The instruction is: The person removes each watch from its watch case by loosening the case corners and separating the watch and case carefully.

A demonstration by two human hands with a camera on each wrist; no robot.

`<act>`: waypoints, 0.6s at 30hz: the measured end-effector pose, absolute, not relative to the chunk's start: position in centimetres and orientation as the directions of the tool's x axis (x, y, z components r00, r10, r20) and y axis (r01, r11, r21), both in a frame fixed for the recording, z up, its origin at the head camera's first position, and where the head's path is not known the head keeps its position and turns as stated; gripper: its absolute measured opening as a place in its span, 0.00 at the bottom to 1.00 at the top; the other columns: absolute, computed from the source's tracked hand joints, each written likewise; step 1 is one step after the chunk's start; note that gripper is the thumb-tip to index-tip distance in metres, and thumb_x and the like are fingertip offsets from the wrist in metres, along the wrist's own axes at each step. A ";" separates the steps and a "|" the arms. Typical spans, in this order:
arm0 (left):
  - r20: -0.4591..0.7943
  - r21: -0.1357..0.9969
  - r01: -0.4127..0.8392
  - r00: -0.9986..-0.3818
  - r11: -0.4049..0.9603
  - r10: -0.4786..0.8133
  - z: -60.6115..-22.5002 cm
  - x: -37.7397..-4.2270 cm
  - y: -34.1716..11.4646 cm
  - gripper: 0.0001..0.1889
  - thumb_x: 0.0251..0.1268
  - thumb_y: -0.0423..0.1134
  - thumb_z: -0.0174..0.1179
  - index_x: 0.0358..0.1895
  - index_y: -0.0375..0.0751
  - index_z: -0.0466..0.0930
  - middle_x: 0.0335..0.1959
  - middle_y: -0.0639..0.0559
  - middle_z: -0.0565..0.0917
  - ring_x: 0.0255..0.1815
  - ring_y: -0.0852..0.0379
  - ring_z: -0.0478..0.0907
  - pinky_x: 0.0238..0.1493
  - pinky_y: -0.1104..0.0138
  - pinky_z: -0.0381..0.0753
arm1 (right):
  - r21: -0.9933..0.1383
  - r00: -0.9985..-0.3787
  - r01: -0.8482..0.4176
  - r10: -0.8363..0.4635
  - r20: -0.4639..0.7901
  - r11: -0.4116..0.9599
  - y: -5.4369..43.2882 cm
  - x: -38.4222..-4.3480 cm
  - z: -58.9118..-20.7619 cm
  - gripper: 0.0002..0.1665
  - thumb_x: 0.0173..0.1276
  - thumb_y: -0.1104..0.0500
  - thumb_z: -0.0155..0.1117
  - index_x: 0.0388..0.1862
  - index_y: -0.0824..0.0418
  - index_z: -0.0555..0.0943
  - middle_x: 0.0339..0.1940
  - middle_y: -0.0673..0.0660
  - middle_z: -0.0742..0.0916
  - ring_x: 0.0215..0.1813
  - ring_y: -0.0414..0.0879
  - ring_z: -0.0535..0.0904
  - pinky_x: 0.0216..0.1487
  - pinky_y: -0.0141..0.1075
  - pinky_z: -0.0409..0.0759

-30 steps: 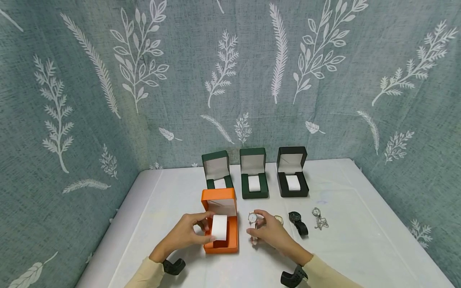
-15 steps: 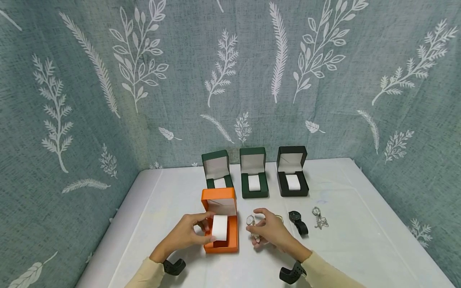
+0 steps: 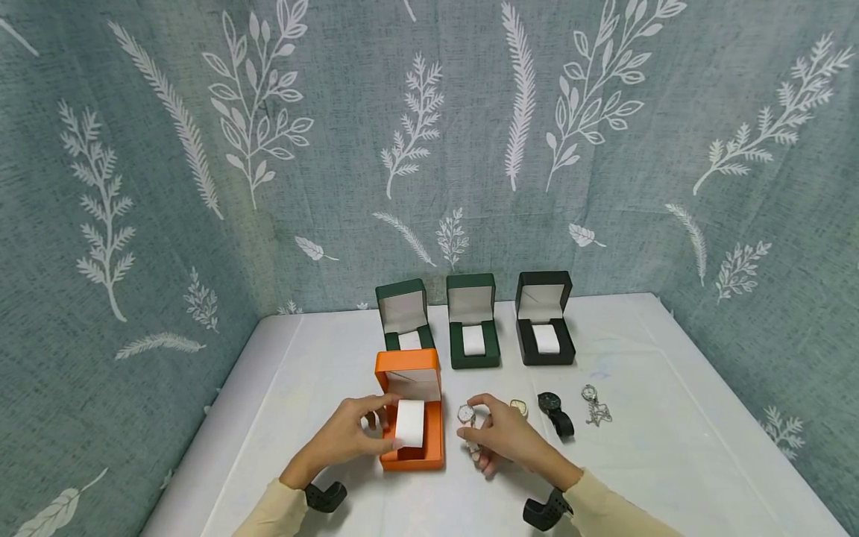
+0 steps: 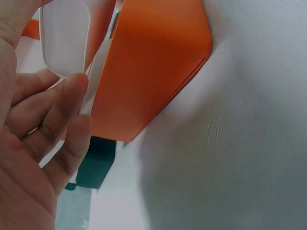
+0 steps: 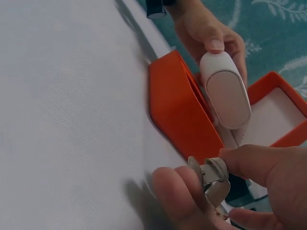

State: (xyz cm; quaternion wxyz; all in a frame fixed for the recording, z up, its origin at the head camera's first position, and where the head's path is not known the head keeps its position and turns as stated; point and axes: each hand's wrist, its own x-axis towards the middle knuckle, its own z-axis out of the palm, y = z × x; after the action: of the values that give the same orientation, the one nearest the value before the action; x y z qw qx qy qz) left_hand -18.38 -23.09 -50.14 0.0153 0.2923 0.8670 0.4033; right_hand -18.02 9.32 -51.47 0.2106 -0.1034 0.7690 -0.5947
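Observation:
My left hand pinches a white watch cushion between thumb and fingers, tilted over the open orange watch box. The left wrist view has the cushion's flat oval end close beside the box's orange wall. To the right of the box, my right hand grips a wristwatch with a round white dial and a light strap. Its strap and buckle show between thumb and fingers in the right wrist view. Part of the strap is hidden behind the fingers.
Behind stand two open green watch boxes and an open black one, each holding a white cushion. Right of my right hand lie a gold-coloured watch, a black watch and a silver chain watch. A patterned curtain surrounds the white table.
The right hand's fingers have shifted their hold on the watch, and its dial has moved slightly left and down. The left hand and cushion have stayed nearly still.

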 end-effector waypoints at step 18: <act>0.216 0.698 0.490 -0.839 0.522 0.499 -50.0 -18.2 -23.3 0.36 0.57 0.53 0.78 0.66 0.39 0.80 0.34 0.58 0.84 0.32 0.57 0.79 0.28 0.67 0.78 | -0.954 -0.914 -0.033 -0.395 -0.092 0.298 10.0 -18.0 -50.7 0.36 0.67 0.50 0.76 0.68 0.62 0.75 0.29 0.60 0.84 0.16 0.46 0.82 0.17 0.38 0.79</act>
State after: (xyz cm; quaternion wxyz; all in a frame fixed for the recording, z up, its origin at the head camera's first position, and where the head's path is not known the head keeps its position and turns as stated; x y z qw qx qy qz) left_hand -18.18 -23.33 -49.99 0.0056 0.2835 0.8723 0.3984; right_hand -18.04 9.98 -50.73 0.1570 -0.1356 0.7901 -0.5768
